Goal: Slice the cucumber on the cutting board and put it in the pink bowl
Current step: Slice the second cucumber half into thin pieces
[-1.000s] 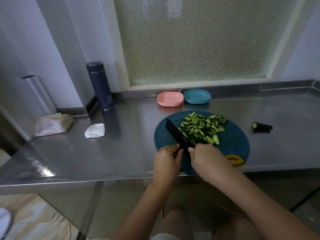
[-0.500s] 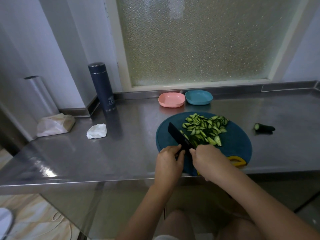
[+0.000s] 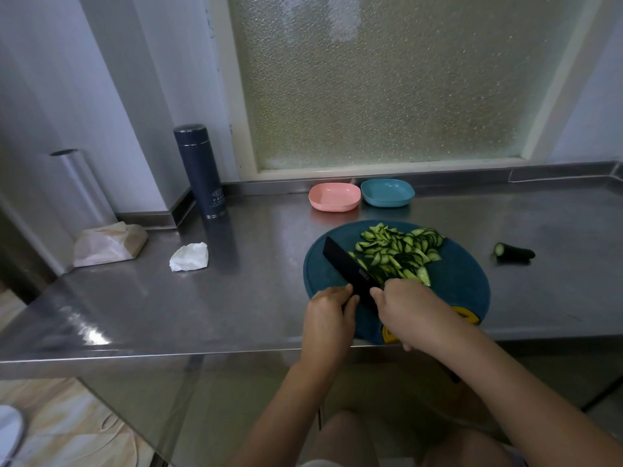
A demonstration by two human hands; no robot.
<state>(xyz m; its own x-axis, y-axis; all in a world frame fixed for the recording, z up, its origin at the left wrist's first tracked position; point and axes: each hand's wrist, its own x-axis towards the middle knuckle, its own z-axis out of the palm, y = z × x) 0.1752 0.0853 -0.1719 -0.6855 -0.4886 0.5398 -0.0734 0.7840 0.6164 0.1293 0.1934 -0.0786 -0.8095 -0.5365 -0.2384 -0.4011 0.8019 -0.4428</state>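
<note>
The cucumber slices [image 3: 397,251] lie heaped on the cutting board's [image 3: 462,281] far half, beyond the right hand [image 3: 414,311] gripping the knife [image 3: 347,264]. The left hand [image 3: 328,320] touches the knife too, grip unclear; the pink bowl [image 3: 332,206] sits beyond the board.

1. I work from a single view: a wide-angle camera on the person's head, looking forward and down.
2. It faces the steel counter [image 3: 236,298] square-on, with the frosted window [image 3: 387,79] behind filling the top half.
3. It sits close: both forearms enter from the bottom edge, and the left hand [image 3: 332,318] and right hand [image 3: 414,311] meet at the knife [image 3: 350,267] just below centre.
</note>
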